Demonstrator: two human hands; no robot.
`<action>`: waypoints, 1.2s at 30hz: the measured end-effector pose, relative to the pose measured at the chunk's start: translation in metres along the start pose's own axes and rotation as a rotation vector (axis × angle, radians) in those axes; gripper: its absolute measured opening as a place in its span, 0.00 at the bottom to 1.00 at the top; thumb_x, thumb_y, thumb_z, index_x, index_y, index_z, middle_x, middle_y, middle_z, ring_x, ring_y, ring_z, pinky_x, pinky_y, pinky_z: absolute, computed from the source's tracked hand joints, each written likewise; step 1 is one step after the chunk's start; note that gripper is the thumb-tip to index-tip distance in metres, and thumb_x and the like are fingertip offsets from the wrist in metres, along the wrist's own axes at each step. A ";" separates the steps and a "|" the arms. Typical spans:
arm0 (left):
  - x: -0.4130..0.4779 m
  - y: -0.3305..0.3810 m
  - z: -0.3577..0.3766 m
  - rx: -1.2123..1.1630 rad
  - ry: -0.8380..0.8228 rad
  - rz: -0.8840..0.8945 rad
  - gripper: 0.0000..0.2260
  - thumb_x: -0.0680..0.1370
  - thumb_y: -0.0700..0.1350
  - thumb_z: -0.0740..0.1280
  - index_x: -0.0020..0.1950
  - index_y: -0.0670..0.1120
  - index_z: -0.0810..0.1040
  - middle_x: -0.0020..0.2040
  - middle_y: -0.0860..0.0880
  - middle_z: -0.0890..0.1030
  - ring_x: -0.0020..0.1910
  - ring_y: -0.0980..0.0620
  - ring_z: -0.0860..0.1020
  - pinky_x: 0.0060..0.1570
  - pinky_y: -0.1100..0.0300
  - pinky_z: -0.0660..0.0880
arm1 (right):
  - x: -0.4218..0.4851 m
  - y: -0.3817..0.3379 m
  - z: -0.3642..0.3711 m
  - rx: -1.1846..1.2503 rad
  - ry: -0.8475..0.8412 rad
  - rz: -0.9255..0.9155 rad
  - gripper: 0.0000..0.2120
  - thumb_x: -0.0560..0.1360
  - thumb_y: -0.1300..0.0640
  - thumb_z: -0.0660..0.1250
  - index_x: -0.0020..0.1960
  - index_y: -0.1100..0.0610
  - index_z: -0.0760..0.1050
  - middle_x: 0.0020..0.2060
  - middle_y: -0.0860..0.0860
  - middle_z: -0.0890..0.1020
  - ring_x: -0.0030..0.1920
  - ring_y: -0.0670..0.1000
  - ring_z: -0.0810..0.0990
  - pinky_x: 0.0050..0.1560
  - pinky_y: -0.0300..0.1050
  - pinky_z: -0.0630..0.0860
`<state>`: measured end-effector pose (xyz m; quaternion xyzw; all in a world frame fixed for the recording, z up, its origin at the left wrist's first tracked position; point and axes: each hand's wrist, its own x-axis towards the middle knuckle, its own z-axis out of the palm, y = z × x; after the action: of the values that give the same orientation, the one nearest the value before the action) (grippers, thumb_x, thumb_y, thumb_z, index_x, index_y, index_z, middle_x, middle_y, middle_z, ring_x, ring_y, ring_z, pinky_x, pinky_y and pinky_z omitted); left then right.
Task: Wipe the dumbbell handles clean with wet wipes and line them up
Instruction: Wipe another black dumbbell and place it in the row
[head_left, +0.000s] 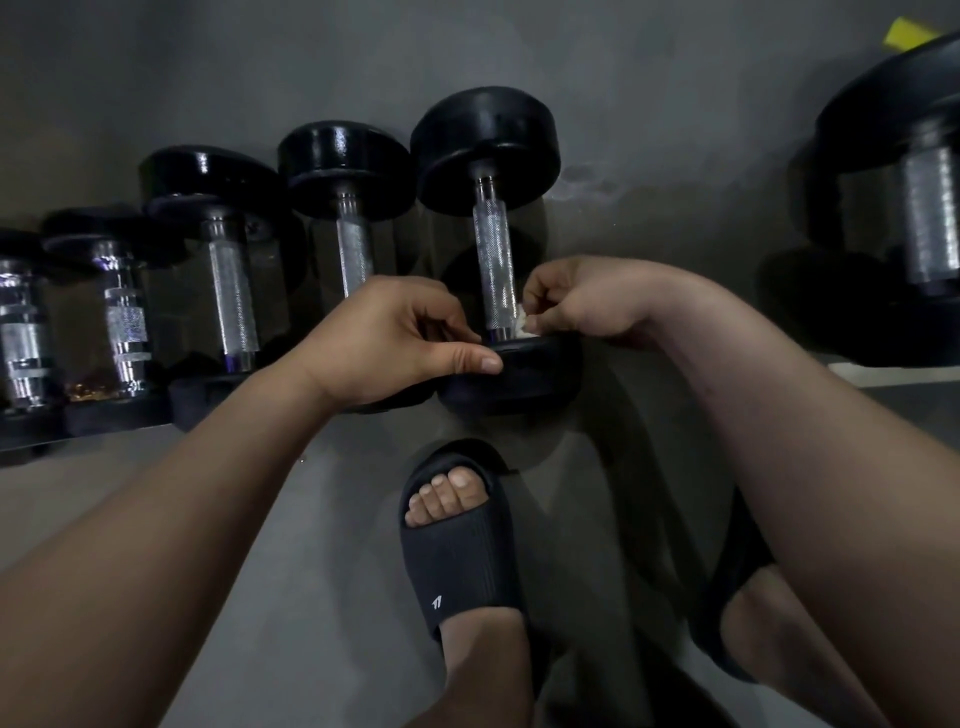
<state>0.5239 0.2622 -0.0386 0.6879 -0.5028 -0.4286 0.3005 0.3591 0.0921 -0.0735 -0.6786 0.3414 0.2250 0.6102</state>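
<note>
wipe at the handle

the right hand (576, 301) pinches a small white wet wipe (521, 320) against the near end of the knurled chrome handle (493, 265) of the black round-headed dumbbell (485, 145), rightmost in a dumbbell row (228, 291) on the grey floor (322, 545). the left hand (384, 343) seems to clasp its near head.

It's dim in here, and soft shadows pool under the dumbbells (485, 140) on the grey floor (311, 519). Their knurled handles (493, 260) catch small glints. The wide lens bends the left and right edges, where detail goes soft.
</note>
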 end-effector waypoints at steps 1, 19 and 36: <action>0.000 0.000 0.000 0.001 -0.002 0.002 0.16 0.67 0.60 0.77 0.41 0.48 0.85 0.40 0.53 0.83 0.41 0.53 0.83 0.42 0.47 0.80 | 0.001 0.002 0.001 0.017 0.004 -0.001 0.10 0.75 0.65 0.72 0.41 0.53 0.75 0.40 0.54 0.78 0.42 0.52 0.74 0.45 0.47 0.70; 0.000 -0.001 0.000 0.008 -0.003 0.009 0.19 0.67 0.63 0.77 0.41 0.48 0.85 0.39 0.51 0.82 0.39 0.52 0.83 0.40 0.46 0.79 | -0.002 0.007 0.011 0.144 0.166 0.037 0.10 0.70 0.68 0.74 0.39 0.54 0.80 0.37 0.50 0.83 0.37 0.48 0.78 0.41 0.44 0.75; 0.001 -0.002 0.000 0.022 0.000 -0.001 0.18 0.66 0.63 0.76 0.41 0.48 0.85 0.39 0.53 0.82 0.39 0.52 0.82 0.41 0.47 0.79 | 0.016 -0.020 0.018 0.642 0.499 0.002 0.06 0.75 0.63 0.74 0.43 0.55 0.79 0.35 0.52 0.82 0.32 0.47 0.77 0.32 0.38 0.74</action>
<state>0.5247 0.2621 -0.0400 0.6916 -0.5072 -0.4230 0.2927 0.3861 0.1070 -0.0743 -0.4871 0.5327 -0.0639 0.6891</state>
